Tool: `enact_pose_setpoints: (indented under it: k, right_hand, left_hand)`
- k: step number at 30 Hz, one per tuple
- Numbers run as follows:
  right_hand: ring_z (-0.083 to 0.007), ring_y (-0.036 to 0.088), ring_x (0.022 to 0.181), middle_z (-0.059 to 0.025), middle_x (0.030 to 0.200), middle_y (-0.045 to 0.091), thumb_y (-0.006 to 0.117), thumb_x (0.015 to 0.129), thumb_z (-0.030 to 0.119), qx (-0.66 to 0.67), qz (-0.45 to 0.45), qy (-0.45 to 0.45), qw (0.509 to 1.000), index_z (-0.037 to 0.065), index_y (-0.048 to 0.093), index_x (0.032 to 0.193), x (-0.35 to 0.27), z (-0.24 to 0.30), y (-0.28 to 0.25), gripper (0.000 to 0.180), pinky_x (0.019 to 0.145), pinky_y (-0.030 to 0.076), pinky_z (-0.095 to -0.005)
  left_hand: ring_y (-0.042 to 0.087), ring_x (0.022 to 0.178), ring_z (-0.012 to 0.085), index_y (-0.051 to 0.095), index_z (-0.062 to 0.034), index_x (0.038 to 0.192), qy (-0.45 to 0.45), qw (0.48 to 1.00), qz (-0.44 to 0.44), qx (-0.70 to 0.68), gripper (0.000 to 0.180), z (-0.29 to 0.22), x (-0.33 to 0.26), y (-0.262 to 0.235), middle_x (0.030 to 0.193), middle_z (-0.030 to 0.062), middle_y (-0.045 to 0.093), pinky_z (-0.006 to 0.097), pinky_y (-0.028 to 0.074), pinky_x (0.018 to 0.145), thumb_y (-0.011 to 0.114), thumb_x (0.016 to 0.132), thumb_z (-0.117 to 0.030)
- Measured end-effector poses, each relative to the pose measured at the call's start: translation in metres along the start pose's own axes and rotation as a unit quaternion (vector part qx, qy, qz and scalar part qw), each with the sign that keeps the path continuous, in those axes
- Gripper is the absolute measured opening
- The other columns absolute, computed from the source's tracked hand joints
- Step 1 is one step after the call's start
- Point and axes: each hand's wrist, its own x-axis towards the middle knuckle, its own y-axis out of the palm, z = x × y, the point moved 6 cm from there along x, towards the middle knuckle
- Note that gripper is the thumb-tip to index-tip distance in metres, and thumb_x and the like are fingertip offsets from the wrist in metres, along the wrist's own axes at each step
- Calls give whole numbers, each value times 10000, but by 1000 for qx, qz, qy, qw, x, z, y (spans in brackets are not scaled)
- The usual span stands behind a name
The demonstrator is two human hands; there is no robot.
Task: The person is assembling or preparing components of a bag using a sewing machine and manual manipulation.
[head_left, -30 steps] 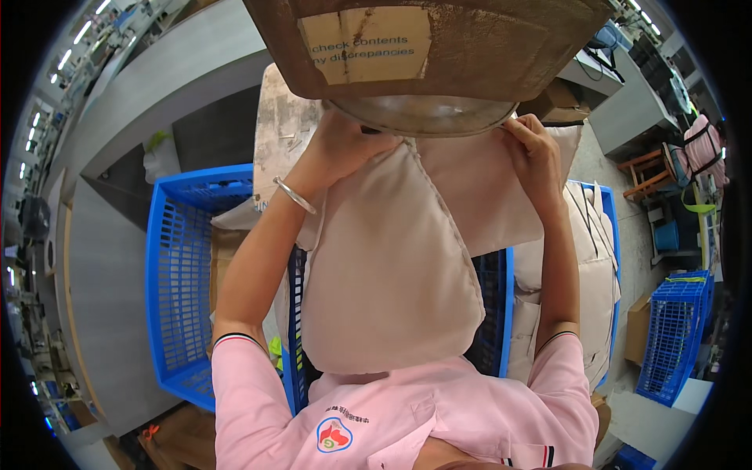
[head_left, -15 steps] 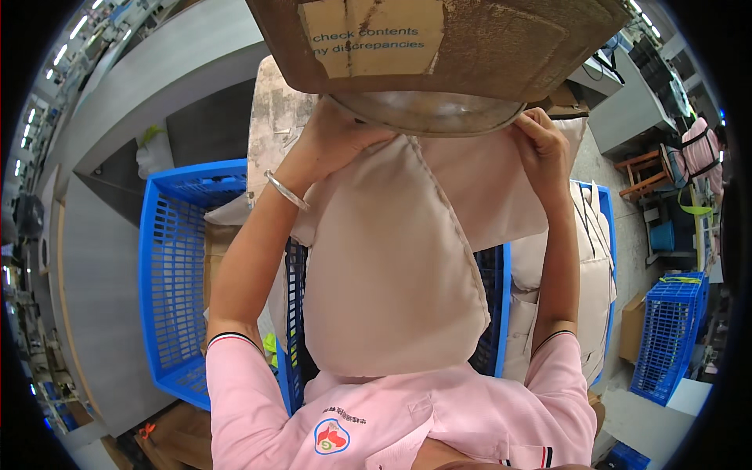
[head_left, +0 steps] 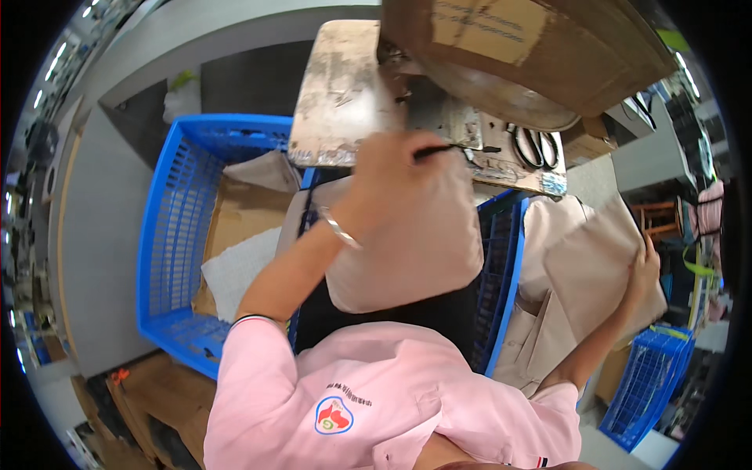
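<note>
Swung rightward, one beige fabric panel (head_left: 591,262) hangs over a blue plastic crate (head_left: 515,258), pinched by the right hand (head_left: 647,268). Beyond: grey counter (head_left: 235,37), stained pale worktop (head_left: 337,86); nearer, rounded beige fabric piece (head_left: 415,262) under the blurred left hand (head_left: 395,168) gripping a black tool (head_left: 431,150).

Plain pinkish beige covers the padded cloth (head_left: 407,266) and the dark-edged panel (head_left: 591,262) I see at right. The left basket (head_left: 227,120) is bright blue, the shirt (head_left: 392,364) pink, the bracelet (head_left: 342,231) silvery, the scissor handles (head_left: 540,153) black.
</note>
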Motion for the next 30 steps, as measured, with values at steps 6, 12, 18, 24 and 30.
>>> enact_pose_setpoints:
  k: [6, 12, 18, 24, 30]
  right_hand:
    - [-140, 657, 731, -138, 1115, 686, 567, 999, 174, 173, 8, -59, 983, 28, 634, 1270, -88, 109, -29, 316, 622, 518, -287]
    - [-255, 653, 1058, -191, 1337, 581, 545, 788, -94, 201, 328, -391, 836, -24, 648, 1144, -255, 309, 32, 377, 801, 563, -353]
    - [-257, 591, 1122, -145, 1237, 584, 539, 920, 93, 195, 111, -364, 904, 33, 599, 1194, -241, 361, 83, 288, 946, 476, -455]
    - [-311, 652, 839, -107, 990, 606, 582, 948, 104, 149, 187, -299, 924, 68, 616, 1170, -219, 349, 65, 227, 730, 538, -436]
    - [-310, 637, 707, -104, 897, 617, 646, 901, 54, 209, 102, -274, 933, 79, 687, 1075, -190, 327, 27, 181, 616, 499, -389]
  left_hand:
    - [694, 773, 319, 745, -83, 892, 48, 997, 28, -53, 197, -39, -20, 66, 830, 122, 720, 396, 537, 721, 722, 796, -254]
    - [693, 746, 328, 764, -151, 886, 107, 986, 126, 13, 174, -59, -39, 116, 760, 158, 702, 438, 525, 753, 690, 819, -294]
    - [684, 860, 333, 742, -98, 867, 103, 986, 127, 30, 195, -74, -69, 114, 818, 139, 716, 410, 499, 887, 728, 741, -246]
    - [616, 1102, 263, 694, -102, 1097, 80, 997, 6, -9, 372, 33, -76, 46, 1150, 83, 689, 395, 423, 991, 743, 815, -339]
    - [640, 952, 257, 679, -85, 1067, -15, 994, 101, 29, 369, 74, -96, 35, 974, 96, 701, 390, 392, 945, 743, 797, -328]
